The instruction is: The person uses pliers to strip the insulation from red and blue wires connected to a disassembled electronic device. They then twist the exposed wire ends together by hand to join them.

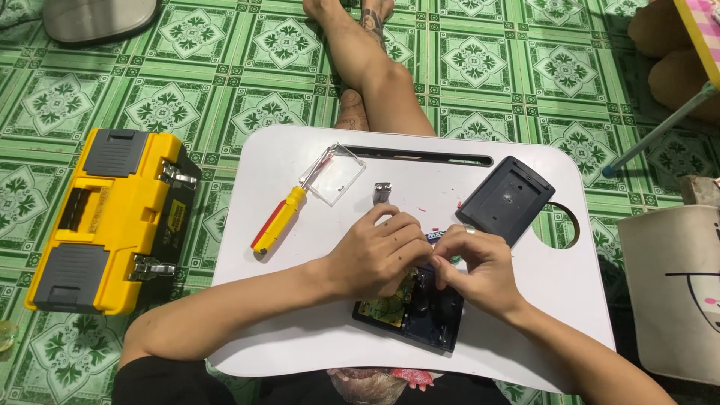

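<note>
Both my hands are bunched together over an opened dark blue device [420, 319] with a yellowish circuit board, lying on a white lap tray [285, 330]. My left hand [379, 251] covers its upper left part, fingers curled. My right hand [480, 266], a ring on one finger, pinches at something small beside the left fingertips; what it is stays hidden. The device's dark back cover [504, 198] lies inside-up at the tray's right. A red and yellow screwdriver [279, 218], a clear plastic cover [333, 175] and a small metal clip [382, 193] lie apart on the tray.
A yellow toolbox [109, 217] with grey lid panels sits on the green patterned floor left of the tray. My bare legs [371, 67] stretch out beyond the tray. A white bag [675, 292] stands at right, a table leg [660, 127] at upper right.
</note>
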